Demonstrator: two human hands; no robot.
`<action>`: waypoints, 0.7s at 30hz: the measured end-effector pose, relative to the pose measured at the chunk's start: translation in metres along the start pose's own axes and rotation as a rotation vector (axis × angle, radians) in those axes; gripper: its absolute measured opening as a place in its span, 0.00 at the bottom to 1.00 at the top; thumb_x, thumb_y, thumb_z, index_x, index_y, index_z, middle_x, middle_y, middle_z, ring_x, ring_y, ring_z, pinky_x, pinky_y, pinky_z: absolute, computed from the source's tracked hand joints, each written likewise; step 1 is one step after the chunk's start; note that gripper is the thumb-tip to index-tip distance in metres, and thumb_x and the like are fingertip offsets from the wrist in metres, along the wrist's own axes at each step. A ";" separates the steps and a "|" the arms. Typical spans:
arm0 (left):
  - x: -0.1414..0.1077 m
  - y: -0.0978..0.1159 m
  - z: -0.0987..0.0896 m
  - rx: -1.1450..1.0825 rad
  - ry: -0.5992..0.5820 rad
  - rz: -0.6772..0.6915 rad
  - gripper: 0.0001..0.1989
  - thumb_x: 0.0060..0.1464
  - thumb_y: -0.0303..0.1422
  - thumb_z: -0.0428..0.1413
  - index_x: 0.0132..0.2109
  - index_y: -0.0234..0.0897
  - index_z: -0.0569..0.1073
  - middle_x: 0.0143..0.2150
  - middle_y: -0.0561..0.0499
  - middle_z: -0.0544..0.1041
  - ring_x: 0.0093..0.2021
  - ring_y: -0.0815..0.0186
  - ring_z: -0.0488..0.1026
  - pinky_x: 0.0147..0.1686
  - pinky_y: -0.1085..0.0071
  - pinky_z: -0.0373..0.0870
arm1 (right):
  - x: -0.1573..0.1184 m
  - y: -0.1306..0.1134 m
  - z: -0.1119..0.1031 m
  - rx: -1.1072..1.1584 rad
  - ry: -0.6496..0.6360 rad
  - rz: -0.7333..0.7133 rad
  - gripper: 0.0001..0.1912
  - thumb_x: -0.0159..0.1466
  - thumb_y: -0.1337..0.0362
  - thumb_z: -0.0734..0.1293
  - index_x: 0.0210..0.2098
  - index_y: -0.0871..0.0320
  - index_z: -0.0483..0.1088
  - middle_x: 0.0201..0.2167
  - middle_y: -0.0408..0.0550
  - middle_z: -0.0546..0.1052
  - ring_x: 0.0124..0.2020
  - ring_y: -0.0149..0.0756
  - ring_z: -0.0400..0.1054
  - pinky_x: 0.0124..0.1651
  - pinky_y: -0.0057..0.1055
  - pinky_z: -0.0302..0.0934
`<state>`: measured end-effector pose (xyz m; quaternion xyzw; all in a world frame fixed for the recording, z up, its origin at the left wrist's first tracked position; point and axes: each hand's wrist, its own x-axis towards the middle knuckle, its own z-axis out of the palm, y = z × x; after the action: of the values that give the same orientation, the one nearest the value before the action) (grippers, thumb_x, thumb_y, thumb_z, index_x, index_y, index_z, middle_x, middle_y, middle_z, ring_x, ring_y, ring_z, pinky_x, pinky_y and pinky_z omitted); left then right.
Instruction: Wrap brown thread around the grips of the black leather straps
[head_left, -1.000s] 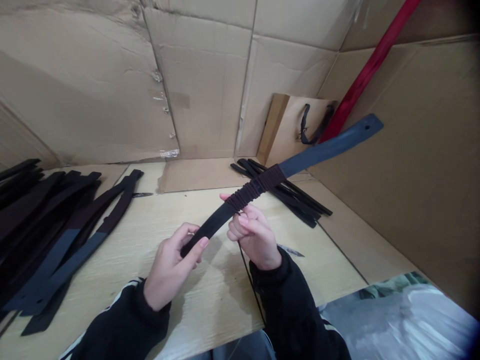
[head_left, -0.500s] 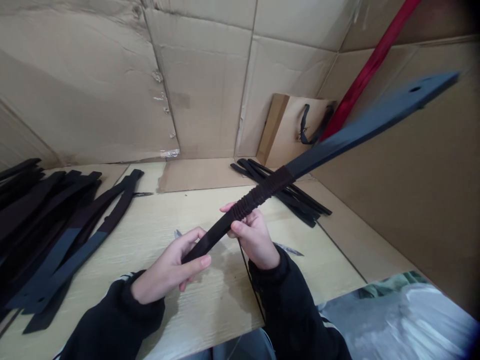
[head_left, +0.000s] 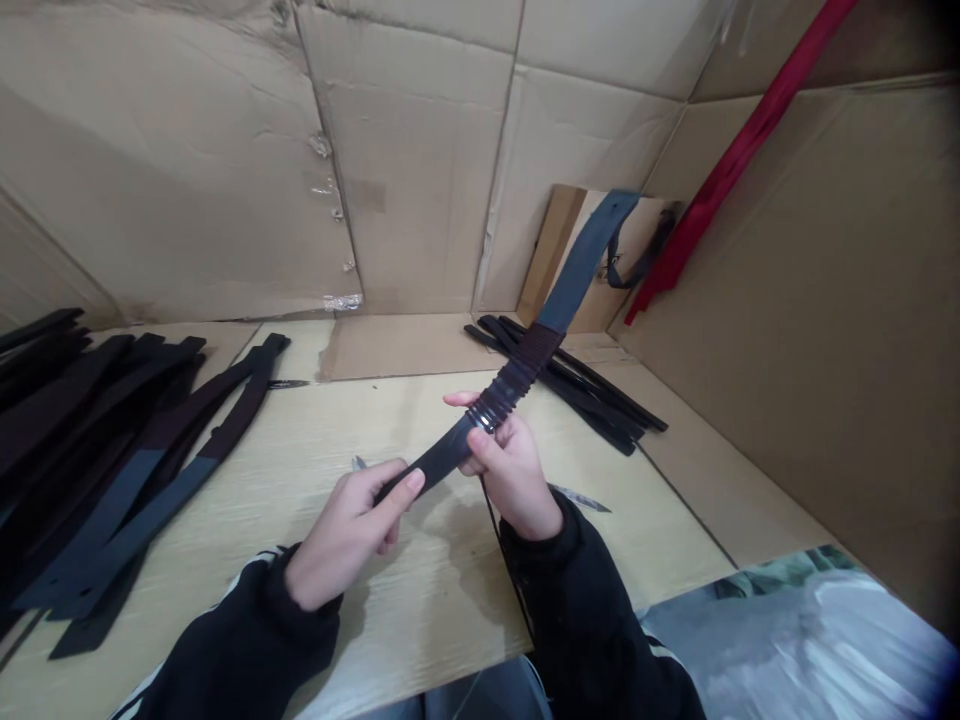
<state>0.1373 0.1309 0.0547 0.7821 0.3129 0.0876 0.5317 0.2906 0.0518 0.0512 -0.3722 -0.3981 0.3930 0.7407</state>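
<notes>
Both my hands hold a long, slim dark strip (head_left: 442, 452), which runs diagonally up and away from me. Its near end is black, the middle carries dark brown ridged wrapping (head_left: 510, 385), and the far end is blue-grey. My left hand (head_left: 356, 520) is closed on the near end, thumb on top. At the lower edge of the wrapping, my right hand (head_left: 514, 475) grips the strip between thumb and fingers. A thin black cord (head_left: 491, 510) hangs down from beside the right hand towards my lap; its upper end is hidden.
Similar dark strips (head_left: 172, 430) lie piled at the left. Several narrow black strips (head_left: 600, 405) are at the table's back right, before a brown paper bag (head_left: 551, 255). A red band (head_left: 739, 150) hangs at right. A pointed grey object (head_left: 581, 498) lies beside my right wrist. Cardboard walls surround the table.
The strip's far end has swung left and now passes in front of the paper bag. The strip has rolled, showing more of its flat face. Both hands keep their hold.
</notes>
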 end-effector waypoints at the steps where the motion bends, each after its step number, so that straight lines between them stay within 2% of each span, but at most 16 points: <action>1: 0.000 0.001 0.001 -0.082 -0.052 -0.029 0.25 0.52 0.55 0.45 0.27 0.36 0.60 0.15 0.58 0.59 0.17 0.75 0.58 0.19 0.78 0.57 | 0.000 -0.001 0.000 0.057 -0.034 0.015 0.17 0.59 0.56 0.69 0.45 0.57 0.69 0.16 0.32 0.48 0.16 0.20 0.38 0.19 0.22 0.37; 4: -0.001 0.004 0.002 -0.219 -0.132 -0.064 0.26 0.51 0.56 0.46 0.27 0.35 0.61 0.13 0.60 0.56 0.14 0.78 0.54 0.16 0.81 0.53 | -0.001 -0.005 0.000 0.137 -0.101 0.034 0.18 0.60 0.54 0.68 0.45 0.58 0.69 0.16 0.31 0.44 0.16 0.21 0.35 0.20 0.23 0.35; 9: -0.005 0.001 -0.001 -0.349 -0.268 -0.103 0.26 0.47 0.57 0.49 0.29 0.35 0.61 0.13 0.62 0.55 0.13 0.79 0.50 0.14 0.82 0.50 | -0.002 -0.010 -0.001 0.160 -0.148 0.073 0.18 0.59 0.56 0.68 0.47 0.58 0.69 0.16 0.32 0.44 0.17 0.21 0.35 0.20 0.23 0.34; 13: -0.003 -0.002 -0.004 -0.296 -0.368 -0.076 0.26 0.46 0.57 0.51 0.31 0.36 0.60 0.14 0.62 0.54 0.13 0.79 0.49 0.14 0.81 0.49 | -0.001 -0.008 -0.002 0.095 -0.110 0.051 0.16 0.55 0.55 0.71 0.37 0.59 0.71 0.15 0.33 0.50 0.16 0.20 0.39 0.20 0.22 0.37; 15: -0.001 -0.001 -0.004 -0.198 -0.316 -0.027 0.25 0.48 0.56 0.49 0.32 0.37 0.61 0.17 0.60 0.57 0.16 0.77 0.53 0.16 0.80 0.51 | 0.000 -0.005 -0.003 0.032 -0.021 0.000 0.15 0.53 0.54 0.73 0.31 0.60 0.71 0.16 0.35 0.56 0.16 0.21 0.44 0.20 0.22 0.39; 16: -0.001 0.000 -0.003 -0.107 -0.247 0.009 0.24 0.50 0.55 0.47 0.32 0.37 0.62 0.19 0.58 0.60 0.18 0.76 0.57 0.18 0.79 0.54 | 0.001 -0.003 -0.003 -0.008 0.041 -0.024 0.16 0.52 0.54 0.73 0.28 0.60 0.70 0.17 0.36 0.58 0.17 0.21 0.47 0.20 0.22 0.41; 19: 0.000 0.002 0.000 0.295 0.084 0.112 0.21 0.56 0.49 0.42 0.28 0.36 0.63 0.25 0.52 0.67 0.26 0.70 0.65 0.29 0.73 0.59 | 0.002 0.001 -0.002 -0.159 0.231 -0.074 0.17 0.53 0.56 0.72 0.22 0.61 0.65 0.19 0.39 0.62 0.20 0.22 0.52 0.22 0.22 0.46; 21: -0.001 0.001 0.002 0.467 0.230 0.118 0.21 0.58 0.47 0.40 0.27 0.36 0.63 0.24 0.51 0.68 0.27 0.68 0.65 0.32 0.71 0.58 | 0.003 0.002 -0.001 -0.253 0.286 -0.094 0.16 0.54 0.56 0.71 0.21 0.61 0.65 0.19 0.40 0.62 0.21 0.24 0.53 0.23 0.23 0.49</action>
<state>0.1375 0.1286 0.0556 0.8854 0.3368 0.1323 0.2917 0.2916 0.0550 0.0497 -0.4953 -0.3518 0.2478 0.7547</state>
